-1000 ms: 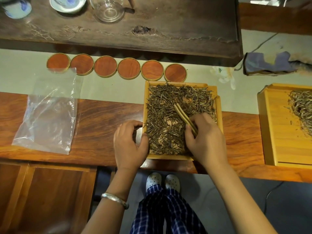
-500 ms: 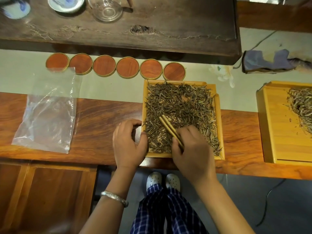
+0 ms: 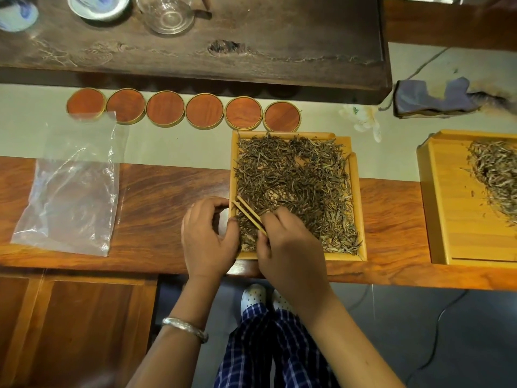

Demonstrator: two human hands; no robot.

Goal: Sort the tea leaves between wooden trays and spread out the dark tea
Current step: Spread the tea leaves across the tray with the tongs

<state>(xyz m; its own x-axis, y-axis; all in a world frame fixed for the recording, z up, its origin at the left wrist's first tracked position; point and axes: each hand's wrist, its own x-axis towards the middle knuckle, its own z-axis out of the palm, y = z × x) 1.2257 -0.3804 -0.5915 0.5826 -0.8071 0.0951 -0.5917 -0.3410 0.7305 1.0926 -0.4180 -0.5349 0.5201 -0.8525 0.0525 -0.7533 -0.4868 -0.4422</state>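
Dark tea (image 3: 293, 180) looks light, brittle, so I'd rake gently: right hand (image 3: 291, 247) pinches bamboo tongs (image 3: 249, 215) at tray's (image 3: 354, 191) 8 o'clock, left hand (image 3: 207, 236) grips rim.

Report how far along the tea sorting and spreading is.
Done: dark tea covers most of the middle tray; pale tea lies piled in the right tray. In hand: right hand works wooden tongs at the near-left corner; left hand steadies the tray. Left: evening that corner.
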